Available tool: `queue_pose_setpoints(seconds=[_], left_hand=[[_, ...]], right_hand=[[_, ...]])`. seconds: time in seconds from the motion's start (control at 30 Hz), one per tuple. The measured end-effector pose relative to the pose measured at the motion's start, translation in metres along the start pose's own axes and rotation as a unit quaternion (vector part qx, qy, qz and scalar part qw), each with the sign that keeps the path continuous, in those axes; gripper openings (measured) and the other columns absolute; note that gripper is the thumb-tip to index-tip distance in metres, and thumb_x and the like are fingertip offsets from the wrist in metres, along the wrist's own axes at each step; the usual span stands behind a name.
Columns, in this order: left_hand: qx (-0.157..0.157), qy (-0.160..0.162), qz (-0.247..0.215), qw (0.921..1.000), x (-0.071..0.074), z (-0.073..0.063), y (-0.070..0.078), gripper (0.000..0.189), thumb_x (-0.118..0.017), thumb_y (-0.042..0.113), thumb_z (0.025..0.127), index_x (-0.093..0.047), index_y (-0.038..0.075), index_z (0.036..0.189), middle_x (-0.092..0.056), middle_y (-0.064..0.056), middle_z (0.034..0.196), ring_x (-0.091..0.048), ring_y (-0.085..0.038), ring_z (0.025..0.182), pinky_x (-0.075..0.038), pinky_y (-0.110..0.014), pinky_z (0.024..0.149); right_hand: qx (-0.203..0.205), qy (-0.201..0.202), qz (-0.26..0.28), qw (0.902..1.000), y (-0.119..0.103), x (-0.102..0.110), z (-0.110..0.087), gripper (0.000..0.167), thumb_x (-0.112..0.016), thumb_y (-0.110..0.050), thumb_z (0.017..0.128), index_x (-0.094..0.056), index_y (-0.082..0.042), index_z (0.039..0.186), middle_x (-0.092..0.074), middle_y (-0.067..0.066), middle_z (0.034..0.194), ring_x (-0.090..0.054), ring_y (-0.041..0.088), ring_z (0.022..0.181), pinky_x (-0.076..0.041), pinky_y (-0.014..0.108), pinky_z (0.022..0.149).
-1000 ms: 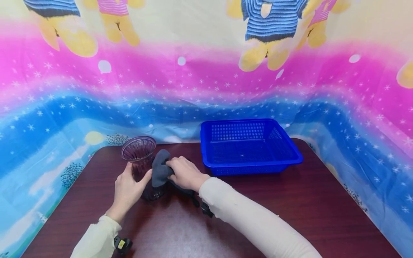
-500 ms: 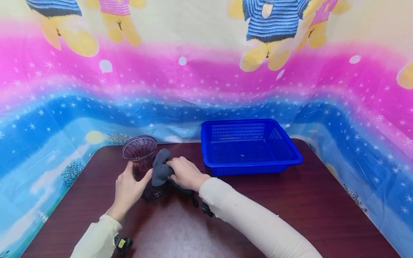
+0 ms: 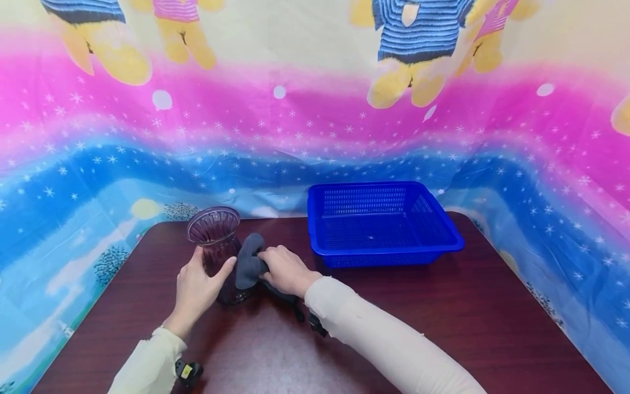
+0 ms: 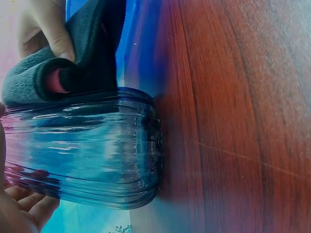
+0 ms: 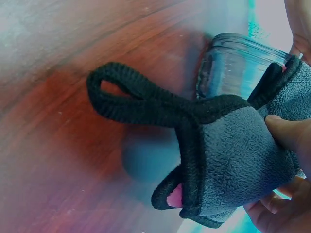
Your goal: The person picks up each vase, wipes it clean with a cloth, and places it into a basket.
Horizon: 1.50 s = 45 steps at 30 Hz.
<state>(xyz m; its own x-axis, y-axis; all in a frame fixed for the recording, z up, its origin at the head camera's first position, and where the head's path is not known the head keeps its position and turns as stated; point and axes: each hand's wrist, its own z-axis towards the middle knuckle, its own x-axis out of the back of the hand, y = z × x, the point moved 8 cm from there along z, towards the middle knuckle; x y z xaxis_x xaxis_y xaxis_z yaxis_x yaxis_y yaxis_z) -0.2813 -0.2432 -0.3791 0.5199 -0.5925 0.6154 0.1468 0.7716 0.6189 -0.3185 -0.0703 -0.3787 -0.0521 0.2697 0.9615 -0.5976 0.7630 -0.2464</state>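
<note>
A clear, purple-tinted glass vase (image 3: 220, 253) with a flared rim and ribbed sides stands upright on the left of the table. My left hand (image 3: 193, 287) grips its side, thumb toward me and fingers partly hidden behind the glass. In my right hand (image 3: 287, 270) is a folded grey cleaning cloth (image 3: 249, 267), pinched and laid against the vase's right side. The left wrist view has the cloth (image 4: 36, 80) touching the glass along its wall. Black edging, a hanging loop (image 5: 141, 104) and a bit of pink lining show on the cloth in the right wrist view.
A blue plastic basket (image 3: 389, 251) with perforated walls sits at the back of the dark red wooden table (image 3: 418, 312), right of my right hand. Behind and beside the table hangs a printed curtain (image 3: 275, 126) with bears and snowflakes.
The cloth and my right hand have shifted slightly down and to the right along the vase. My left hand and the vase stay practically where they were.
</note>
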Motion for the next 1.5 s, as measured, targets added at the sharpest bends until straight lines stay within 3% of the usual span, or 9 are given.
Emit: queue_pose_setpoints(seconds=[0.73,1.5], left_hand=[[0.008,-0.005,0.001,1.0000,-0.002,0.000,-0.002,0.054,-0.075,0.045,0.085,-0.057,0.003,0.114,-0.070,-0.029,0.096,-0.066,-0.050,0.095,-0.048,-0.061,0.081],[0.016,-0.013,0.005,0.9998,-0.002,-0.001,-0.002,0.056,-0.074,0.046,0.086,-0.057,0.003,0.116,-0.070,-0.030,0.099,-0.066,-0.052,0.097,-0.047,-0.061,0.083]], right_hand=[[0.000,-0.030,-0.007,0.9995,0.013,-0.033,-0.006,0.015,-0.073,-0.021,0.093,-0.073,-0.015,0.107,-0.073,0.002,0.103,-0.066,0.020,0.098,-0.053,0.033,0.090],[-0.022,-0.041,0.007,0.9989,0.019,-0.043,-0.005,0.007,-0.077,-0.022,0.090,-0.074,-0.018,0.095,-0.076,-0.002,0.096,-0.070,0.015,0.095,-0.055,0.028,0.084]])
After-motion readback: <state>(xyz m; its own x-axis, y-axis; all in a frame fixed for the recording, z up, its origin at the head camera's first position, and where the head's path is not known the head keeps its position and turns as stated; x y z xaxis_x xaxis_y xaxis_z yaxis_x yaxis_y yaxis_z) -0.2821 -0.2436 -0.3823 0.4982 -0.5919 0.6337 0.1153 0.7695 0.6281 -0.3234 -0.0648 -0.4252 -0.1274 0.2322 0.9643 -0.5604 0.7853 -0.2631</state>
